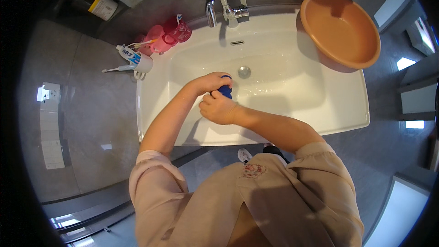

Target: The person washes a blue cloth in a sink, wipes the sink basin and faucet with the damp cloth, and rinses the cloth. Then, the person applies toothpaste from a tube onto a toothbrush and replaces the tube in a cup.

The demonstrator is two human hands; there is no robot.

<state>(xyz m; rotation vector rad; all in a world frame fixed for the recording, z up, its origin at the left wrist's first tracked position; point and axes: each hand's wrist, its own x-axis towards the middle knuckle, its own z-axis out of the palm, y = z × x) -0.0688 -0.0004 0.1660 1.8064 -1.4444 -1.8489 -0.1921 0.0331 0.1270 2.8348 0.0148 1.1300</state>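
Note:
Over the left part of the white washbasin [304,87], my two hands are close together on a small dark blue item [225,91] that looks like bunched cloth. My left hand [213,83] grips its far side, fingers closed round it. Just nearer to me, my right hand [219,109] is closed on its near side with bent fingers. Most of the item is hidden by the hands, so its exact kind cannot be made out. Beyond them lies the round metal drain [244,72], and some water drops show in the bowl.
A chrome faucet [232,13] stands at the back rim. An orange plastic basin [340,32] leans over the far right corner. At the far left are pink cups [157,36] and a white cup [144,63] with a toothpaste tube [130,55] and a toothbrush [120,68].

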